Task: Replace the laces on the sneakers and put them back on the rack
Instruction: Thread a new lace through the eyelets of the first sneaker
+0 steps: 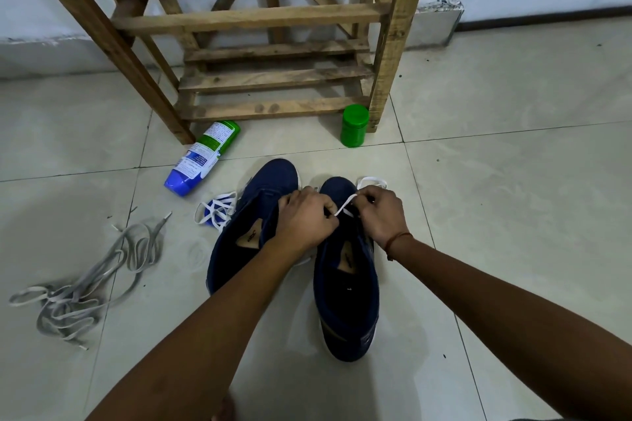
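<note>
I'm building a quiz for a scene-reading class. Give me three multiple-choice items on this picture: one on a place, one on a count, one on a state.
1. Where does the green jar stand?
A) by the right leg of the wooden rack
B) inside a sneaker
C) on a rack slat

2. How many navy sneakers are on the floor?
A) one
B) two
C) four

3. What is the right hand doing?
A) lying flat on the floor
B) pinching a white lace
C) holding a bottle

Answers: 1 A, the jar stands on the tiles beside that leg. 2 B, a pair lies side by side. 3 B, its fingers pinch the lace, and the left hand grips it too.
</note>
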